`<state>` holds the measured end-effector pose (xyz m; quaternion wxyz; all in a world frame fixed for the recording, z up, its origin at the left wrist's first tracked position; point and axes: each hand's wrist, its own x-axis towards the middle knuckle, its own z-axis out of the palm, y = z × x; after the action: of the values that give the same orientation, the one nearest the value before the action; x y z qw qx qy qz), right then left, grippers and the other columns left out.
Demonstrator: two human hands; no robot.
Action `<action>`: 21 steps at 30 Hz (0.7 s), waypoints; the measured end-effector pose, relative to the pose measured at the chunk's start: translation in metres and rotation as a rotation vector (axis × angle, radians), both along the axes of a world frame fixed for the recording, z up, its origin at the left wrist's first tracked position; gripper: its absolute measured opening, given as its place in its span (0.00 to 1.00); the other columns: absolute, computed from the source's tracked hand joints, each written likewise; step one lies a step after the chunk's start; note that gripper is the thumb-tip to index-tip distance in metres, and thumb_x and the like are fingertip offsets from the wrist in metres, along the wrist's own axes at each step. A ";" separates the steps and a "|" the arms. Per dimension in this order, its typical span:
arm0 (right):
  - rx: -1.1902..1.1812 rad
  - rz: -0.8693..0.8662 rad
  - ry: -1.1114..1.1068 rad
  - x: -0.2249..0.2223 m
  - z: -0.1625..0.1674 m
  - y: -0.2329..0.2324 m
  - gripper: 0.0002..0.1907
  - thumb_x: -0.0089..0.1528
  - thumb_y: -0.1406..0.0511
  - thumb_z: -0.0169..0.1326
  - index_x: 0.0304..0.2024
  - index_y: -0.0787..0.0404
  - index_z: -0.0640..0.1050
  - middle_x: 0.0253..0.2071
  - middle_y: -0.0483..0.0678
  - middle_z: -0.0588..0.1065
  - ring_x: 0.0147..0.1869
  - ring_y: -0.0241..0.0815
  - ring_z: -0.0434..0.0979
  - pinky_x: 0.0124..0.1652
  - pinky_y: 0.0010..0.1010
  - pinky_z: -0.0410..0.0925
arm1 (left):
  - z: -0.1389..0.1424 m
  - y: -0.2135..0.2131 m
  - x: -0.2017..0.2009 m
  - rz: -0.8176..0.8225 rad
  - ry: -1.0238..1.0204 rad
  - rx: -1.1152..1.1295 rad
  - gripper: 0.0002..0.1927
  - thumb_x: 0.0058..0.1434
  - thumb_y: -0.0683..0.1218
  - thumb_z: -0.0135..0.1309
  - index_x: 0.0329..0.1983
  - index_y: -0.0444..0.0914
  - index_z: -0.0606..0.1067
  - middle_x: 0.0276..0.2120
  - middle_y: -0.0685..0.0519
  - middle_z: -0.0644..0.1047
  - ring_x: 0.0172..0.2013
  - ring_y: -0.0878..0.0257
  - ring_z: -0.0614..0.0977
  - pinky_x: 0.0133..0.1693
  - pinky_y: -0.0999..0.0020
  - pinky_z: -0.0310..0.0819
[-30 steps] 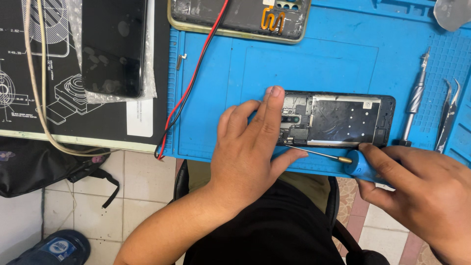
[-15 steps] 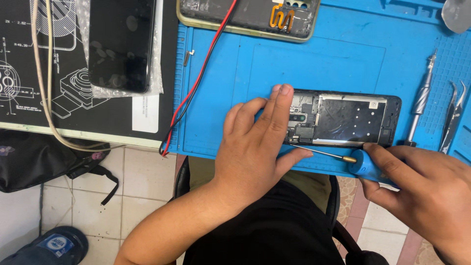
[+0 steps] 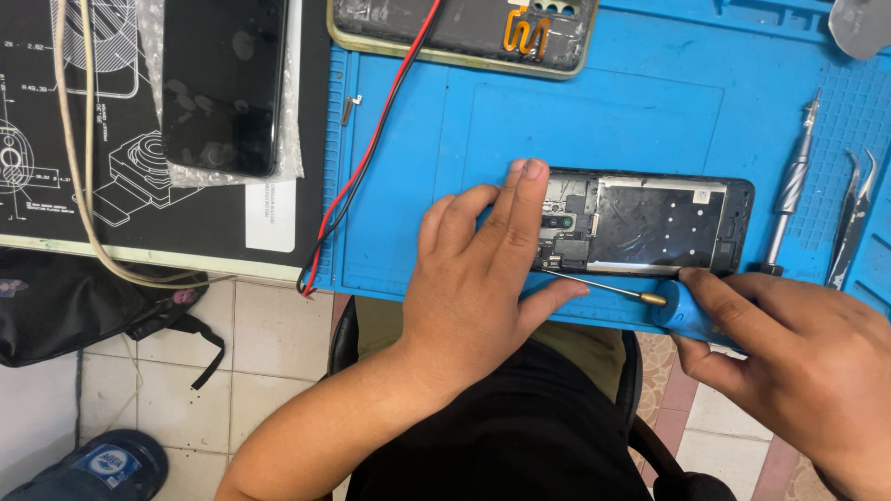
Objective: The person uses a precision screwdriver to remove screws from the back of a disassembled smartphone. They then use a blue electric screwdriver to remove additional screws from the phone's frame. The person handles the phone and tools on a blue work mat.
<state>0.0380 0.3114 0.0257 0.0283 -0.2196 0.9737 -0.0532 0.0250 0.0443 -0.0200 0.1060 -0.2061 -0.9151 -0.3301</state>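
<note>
An opened phone with its back removed lies on the blue work mat, inner parts showing. My left hand presses flat on the phone's left end, fingers spread over the camera area. My right hand grips a blue-handled screwdriver at the mat's front edge. Its thin shaft points left along the phone's lower edge, and the tip sits by my left thumb.
A second opened phone body with an orange flex cable lies at the back, crossed by red and black wires. A dark phone screen rests on the black mat at left. A metal screwdriver and tweezers lie at right.
The view has shifted slightly; both hands keep the same hold on the phone and the screwdriver.
</note>
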 end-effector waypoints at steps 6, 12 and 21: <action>0.022 -0.021 -0.028 0.000 -0.002 0.000 0.30 0.44 0.57 0.71 0.49 0.57 0.83 0.32 0.47 0.80 0.29 0.46 0.79 0.29 0.36 0.69 | 0.000 0.000 0.001 0.006 0.015 0.008 0.52 0.61 0.59 0.66 0.76 0.31 0.52 0.70 0.39 0.67 0.61 0.47 0.70 0.64 0.49 0.62; -0.025 -0.007 -0.038 0.001 0.000 0.001 0.32 0.43 0.58 0.70 0.50 0.58 0.82 0.33 0.48 0.80 0.29 0.46 0.78 0.29 0.36 0.69 | -0.001 0.000 0.000 0.002 0.024 0.007 0.52 0.61 0.59 0.67 0.77 0.31 0.52 0.70 0.39 0.67 0.62 0.47 0.70 0.65 0.49 0.62; 0.015 -0.104 -0.054 0.012 0.002 -0.008 0.30 0.45 0.57 0.69 0.50 0.57 0.82 0.34 0.45 0.80 0.30 0.46 0.79 0.31 0.36 0.70 | 0.019 -0.016 -0.014 -0.113 -0.187 0.094 0.56 0.53 0.50 0.69 0.77 0.30 0.49 0.59 0.45 0.74 0.60 0.48 0.70 0.65 0.49 0.59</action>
<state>0.0501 0.3039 0.0280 0.0533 -0.1667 0.9831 -0.0530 0.0106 0.0288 -0.0007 0.0107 -0.2203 -0.8914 -0.3959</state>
